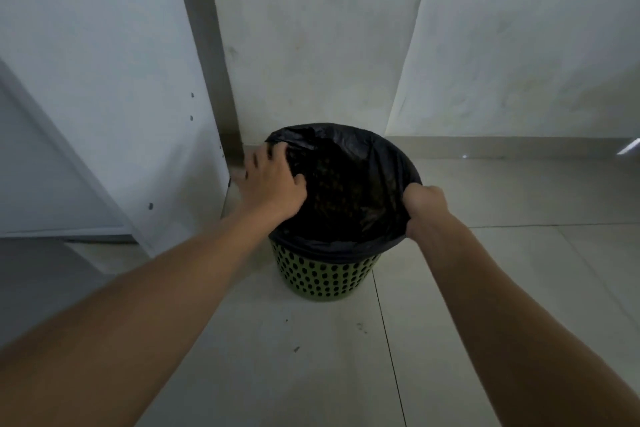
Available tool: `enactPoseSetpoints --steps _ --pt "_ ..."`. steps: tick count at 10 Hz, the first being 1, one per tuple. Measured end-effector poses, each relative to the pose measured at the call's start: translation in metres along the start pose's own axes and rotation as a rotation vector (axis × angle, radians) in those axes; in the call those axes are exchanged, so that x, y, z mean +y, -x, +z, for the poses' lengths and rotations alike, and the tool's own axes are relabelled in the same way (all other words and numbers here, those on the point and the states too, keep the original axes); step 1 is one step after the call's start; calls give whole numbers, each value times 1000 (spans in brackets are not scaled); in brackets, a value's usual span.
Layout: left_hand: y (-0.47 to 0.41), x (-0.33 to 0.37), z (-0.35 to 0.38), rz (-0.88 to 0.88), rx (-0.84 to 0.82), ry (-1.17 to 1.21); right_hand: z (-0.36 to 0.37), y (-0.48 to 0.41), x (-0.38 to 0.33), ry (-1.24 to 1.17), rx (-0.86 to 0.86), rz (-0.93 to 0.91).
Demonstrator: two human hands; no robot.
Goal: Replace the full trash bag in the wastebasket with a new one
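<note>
Left hand (pixel 273 180): spread on black plastic trash bag (pixel 346 184).
Right hand (pixel 424 210): pinching its rim.
Progress: I'd say barely begun, perhaps; bag lines green perforated wastebasket (pixel 329 274).

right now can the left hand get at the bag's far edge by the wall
Probably yes: the left hand rests on the black bag at the left rim, and nothing covers its far edge.
</note>
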State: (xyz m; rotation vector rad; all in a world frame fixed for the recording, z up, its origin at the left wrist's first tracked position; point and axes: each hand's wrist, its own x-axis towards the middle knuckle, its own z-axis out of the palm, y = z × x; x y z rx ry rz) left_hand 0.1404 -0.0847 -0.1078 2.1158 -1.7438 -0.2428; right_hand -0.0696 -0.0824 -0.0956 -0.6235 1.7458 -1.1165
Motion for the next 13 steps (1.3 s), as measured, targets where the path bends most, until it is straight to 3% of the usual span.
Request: enactPoseSetpoints --steps 1,2,3,5,6,7,9,11,12,13 --pt "10 -11 -4 -429 -55 468 9 13 3 -129 10 98" --pt "19 -12 -17 -901 -363 1075 20 15 3 -204 -5 197" --pt "20 -18 -24 -975 -448 1359 26 13 7 -222 -48 244" --pt "-10 -35 10 -924 -102 1470 46 2 11 -282 -210 243" --pt "-25 -37 23 -900 -44 1511 62 -6 9 -346 -231 224" --pt "-41 -33 34 -913 -135 1542 79 -20 6 -408 -213 178" --pt "-73 -25 39 -941 -59 1698 105 -43 0 -479 -146 158" --pt "-74 -28 44 -896 -80 1683 108 -41 0 -442 -102 122" --pt "-69 -29 34 -920 -166 1605 100 -27 -8 -384 -128 160" --pt "-47 -21 12 -967 -268 1381 90 4 -23 -257 -83 215"
